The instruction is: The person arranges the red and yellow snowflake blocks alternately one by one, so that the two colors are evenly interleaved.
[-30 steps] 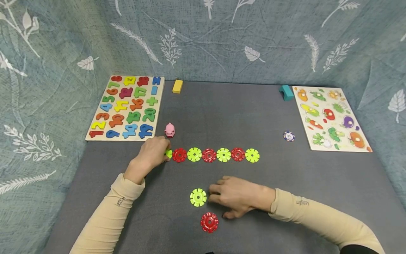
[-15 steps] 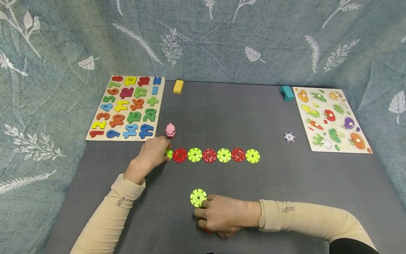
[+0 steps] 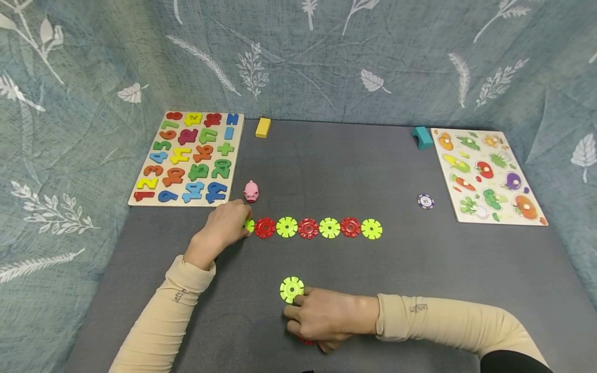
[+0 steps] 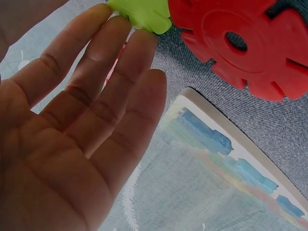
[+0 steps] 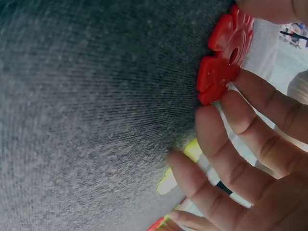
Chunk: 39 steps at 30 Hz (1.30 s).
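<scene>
On the grey table, yellow-green and red notched interlocking plastic discs alternate in a straight row. At the row's left end, my left hand [image 3: 226, 224] holds a yellow-green disc [image 4: 142, 13] by its edges, mostly covering it in the head view. Beside it lies a red disc [image 3: 265, 228], apart from my fingers. Lower down, my right hand [image 3: 322, 314] covers another red disc [image 5: 224, 60]; the right wrist view has it between thumb and fingers, flat on the table. A loose yellow-green disc [image 3: 292, 289] lies just beyond this hand, close to its fingers.
A number puzzle board [image 3: 186, 160] stands back left, with a pink pig figure [image 3: 251, 191] and a yellow block [image 3: 263, 128] near it. At the right are a vegetable puzzle board [image 3: 485, 176], a teal arch block [image 3: 422, 138] and a poker chip [image 3: 425, 201].
My right hand has moved left and nearer, from beside the loose yellow-green disc onto the red disc, and has taken hold of it. My left hand has stayed at the row's end.
</scene>
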Each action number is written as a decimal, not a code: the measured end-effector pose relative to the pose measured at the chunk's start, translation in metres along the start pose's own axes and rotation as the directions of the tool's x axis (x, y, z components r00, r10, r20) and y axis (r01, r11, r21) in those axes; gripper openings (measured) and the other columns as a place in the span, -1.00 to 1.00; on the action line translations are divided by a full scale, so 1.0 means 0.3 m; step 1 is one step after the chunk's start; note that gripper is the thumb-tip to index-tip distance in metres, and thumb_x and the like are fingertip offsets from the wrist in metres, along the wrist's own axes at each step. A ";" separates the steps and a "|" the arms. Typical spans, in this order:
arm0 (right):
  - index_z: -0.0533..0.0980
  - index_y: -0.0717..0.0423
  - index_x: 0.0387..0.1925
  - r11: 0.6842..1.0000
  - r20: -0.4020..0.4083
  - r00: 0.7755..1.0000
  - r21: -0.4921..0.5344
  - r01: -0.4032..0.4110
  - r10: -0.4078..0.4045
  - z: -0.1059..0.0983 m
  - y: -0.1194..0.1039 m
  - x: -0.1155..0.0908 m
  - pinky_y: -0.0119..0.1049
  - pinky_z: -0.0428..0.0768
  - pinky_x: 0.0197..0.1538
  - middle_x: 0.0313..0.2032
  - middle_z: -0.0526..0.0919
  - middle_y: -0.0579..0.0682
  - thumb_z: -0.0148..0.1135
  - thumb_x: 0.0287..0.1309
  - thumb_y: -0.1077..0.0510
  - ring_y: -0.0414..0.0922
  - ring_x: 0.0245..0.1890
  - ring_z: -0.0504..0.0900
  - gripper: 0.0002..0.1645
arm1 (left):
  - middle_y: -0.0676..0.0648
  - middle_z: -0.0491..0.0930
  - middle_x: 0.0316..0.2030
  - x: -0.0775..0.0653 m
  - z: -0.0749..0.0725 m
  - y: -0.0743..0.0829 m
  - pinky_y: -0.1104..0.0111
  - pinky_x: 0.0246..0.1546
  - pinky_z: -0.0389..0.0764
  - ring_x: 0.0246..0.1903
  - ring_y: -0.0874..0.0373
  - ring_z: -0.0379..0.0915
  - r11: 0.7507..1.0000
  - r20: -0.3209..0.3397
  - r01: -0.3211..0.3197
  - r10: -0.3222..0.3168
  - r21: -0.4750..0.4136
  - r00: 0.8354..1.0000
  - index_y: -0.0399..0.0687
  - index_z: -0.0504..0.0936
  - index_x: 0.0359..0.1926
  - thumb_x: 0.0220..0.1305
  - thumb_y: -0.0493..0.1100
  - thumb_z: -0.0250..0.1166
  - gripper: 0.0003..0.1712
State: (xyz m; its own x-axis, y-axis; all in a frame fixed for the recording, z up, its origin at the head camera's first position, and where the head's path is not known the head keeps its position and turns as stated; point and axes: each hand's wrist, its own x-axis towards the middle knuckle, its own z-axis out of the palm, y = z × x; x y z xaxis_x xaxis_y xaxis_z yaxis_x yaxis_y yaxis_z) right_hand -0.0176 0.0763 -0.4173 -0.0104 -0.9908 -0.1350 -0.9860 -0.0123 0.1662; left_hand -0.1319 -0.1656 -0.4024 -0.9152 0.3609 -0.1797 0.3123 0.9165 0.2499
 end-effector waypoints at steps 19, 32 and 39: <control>0.46 -0.12 -0.37 0.998 -0.098 0.994 0.047 -0.036 0.040 0.009 0.028 -0.066 -0.37 0.51 -0.31 -0.30 0.51 -0.21 0.33 -0.36 -0.24 -0.25 -0.37 0.53 -0.54 | -0.21 0.66 -0.24 0.009 -0.025 0.061 0.13 -0.17 0.56 -0.26 -0.04 0.50 0.995 -0.045 -0.084 0.087 0.057 0.995 -0.27 0.69 -0.13 -0.13 -0.14 0.59 -0.50; 0.50 -0.06 -0.32 0.962 -0.103 0.967 0.170 -0.214 0.233 0.032 0.082 -0.203 -0.31 0.50 -0.30 -0.32 0.50 -0.16 0.38 -0.35 -0.18 -0.21 -0.37 0.49 -0.51 | -0.16 0.60 -0.17 0.092 0.020 0.192 0.15 -0.10 0.57 -0.21 0.00 0.49 0.974 0.058 -0.225 0.223 0.033 0.973 -0.15 0.66 -0.02 -0.03 -0.11 0.53 -0.49; 0.51 -0.01 -0.31 0.924 -0.140 0.925 0.209 -0.321 0.353 0.064 0.104 -0.319 -0.31 0.48 -0.33 -0.35 0.48 -0.14 0.42 -0.44 -0.12 -0.20 -0.39 0.47 -0.47 | -0.15 0.60 -0.22 0.113 0.031 0.217 0.15 -0.11 0.55 -0.26 0.02 0.50 0.969 0.077 -0.244 0.241 0.042 0.968 -0.18 0.68 -0.08 -0.01 -0.20 0.51 -0.59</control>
State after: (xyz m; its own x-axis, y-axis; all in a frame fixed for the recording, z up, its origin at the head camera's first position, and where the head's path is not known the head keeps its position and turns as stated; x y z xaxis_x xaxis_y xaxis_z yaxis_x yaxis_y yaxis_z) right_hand -0.0507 0.1735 -0.4180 -0.3349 -0.9396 0.0703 -0.9421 0.3352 -0.0073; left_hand -0.1404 -0.0921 -0.4011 -0.7906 0.5830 -0.1872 0.5370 0.8070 0.2457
